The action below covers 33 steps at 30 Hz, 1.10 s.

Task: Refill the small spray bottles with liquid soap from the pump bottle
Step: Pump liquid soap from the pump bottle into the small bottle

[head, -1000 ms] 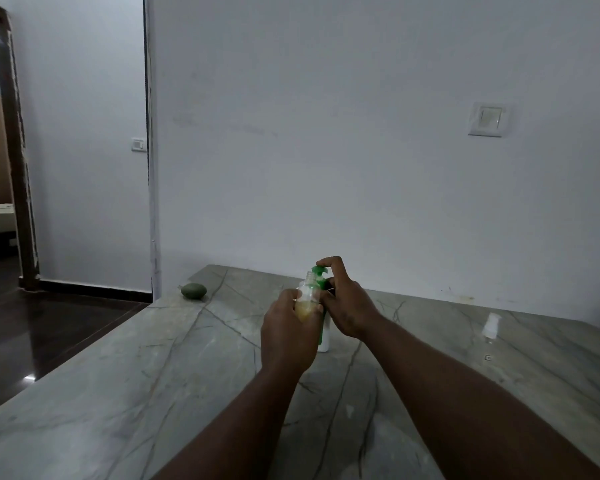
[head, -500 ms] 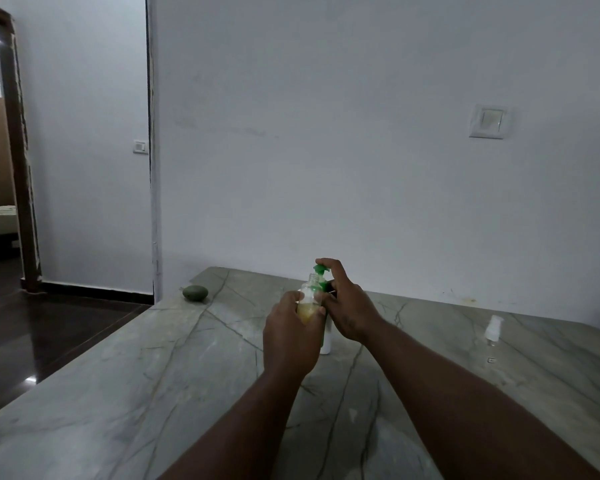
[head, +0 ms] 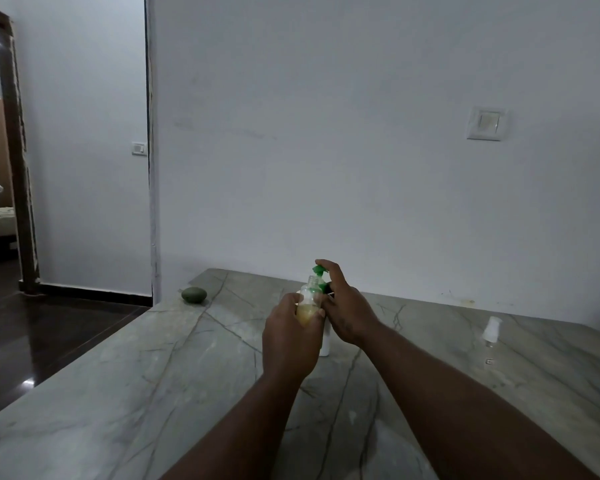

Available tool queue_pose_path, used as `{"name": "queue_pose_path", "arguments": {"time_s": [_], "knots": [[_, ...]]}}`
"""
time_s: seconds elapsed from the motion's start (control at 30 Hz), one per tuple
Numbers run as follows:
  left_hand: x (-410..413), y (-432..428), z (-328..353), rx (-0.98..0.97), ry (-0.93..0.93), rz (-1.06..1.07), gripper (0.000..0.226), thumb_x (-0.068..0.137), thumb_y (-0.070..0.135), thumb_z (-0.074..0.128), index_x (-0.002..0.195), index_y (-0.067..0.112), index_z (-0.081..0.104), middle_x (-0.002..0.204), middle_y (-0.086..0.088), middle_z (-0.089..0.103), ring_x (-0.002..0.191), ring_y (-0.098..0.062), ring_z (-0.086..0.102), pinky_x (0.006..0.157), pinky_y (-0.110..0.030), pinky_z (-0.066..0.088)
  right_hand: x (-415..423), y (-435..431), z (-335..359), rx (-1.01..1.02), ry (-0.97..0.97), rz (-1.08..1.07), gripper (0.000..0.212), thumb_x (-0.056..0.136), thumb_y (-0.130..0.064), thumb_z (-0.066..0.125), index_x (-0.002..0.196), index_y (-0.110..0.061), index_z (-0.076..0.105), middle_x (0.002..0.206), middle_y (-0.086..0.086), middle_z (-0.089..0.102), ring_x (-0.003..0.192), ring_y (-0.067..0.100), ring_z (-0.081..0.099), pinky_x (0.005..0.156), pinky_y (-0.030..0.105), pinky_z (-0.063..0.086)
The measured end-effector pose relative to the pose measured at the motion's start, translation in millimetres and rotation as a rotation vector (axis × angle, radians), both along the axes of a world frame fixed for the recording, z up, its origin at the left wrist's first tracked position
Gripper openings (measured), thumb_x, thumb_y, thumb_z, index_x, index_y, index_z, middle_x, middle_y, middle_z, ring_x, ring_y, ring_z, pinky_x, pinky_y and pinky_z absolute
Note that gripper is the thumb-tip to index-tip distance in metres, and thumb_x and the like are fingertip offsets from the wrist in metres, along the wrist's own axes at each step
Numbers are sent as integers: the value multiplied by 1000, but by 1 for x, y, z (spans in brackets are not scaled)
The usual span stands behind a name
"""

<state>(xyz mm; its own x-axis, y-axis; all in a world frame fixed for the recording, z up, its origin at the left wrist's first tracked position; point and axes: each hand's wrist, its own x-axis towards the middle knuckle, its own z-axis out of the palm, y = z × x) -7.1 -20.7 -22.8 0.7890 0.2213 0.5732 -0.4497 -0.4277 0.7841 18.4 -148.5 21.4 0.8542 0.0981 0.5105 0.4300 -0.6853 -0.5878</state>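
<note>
The left hand [head: 290, 336] gripped a clear, capless spray bottle [head: 310, 295], amber soap filling its lower part; the right hand [head: 347, 306] clasped the green-headed pump bottle [head: 325, 344].

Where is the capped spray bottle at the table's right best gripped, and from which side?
Likely round the clear body of the capped spray bottle, below its white cap, coming in level from the near side. It stands upright and alone on the table, so a side-on wrap is unobstructed and leaves the cap free to unscrew.
</note>
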Motion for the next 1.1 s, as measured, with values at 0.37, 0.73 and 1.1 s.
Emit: {"name": "queue_pose_path", "arguments": {"time_s": [0.37, 0.73, 1.1], "knots": [[-1, -2, -1, 7, -1, 13, 38, 93, 37, 73, 126, 20, 63, 104, 6, 69, 89, -11, 66, 77, -37, 61, -3, 1, -2, -38, -38, -15, 58, 101, -19, 53, 148, -43, 28, 116, 2, 65, 97, 22, 64, 79, 34, 48], [-2, 0, -1, -6, 7, -1, 35, 92, 39, 71, 121, 22, 64, 99, 7, 70, 86, -11, 67, 76, -39, 60, -2, 2, -2, -33, -29, -31, 51, 99, -17, 51, 139, -43, 34, 108, 2, 67, 92, 23, 65, 81, 40, 54], [-2, -1, 0, -15, -11, 0, 35, 92, 40, 72, 122, 24, 64, 100, 8, 69, 87, -10, 67, 76, -38, 61, -7, 2, -1, -42, -43, -14, 58, 102, -19, 52, 149, -43, 28, 110, 3, 65, 91, 21, 64, 78, 35, 50]]}}
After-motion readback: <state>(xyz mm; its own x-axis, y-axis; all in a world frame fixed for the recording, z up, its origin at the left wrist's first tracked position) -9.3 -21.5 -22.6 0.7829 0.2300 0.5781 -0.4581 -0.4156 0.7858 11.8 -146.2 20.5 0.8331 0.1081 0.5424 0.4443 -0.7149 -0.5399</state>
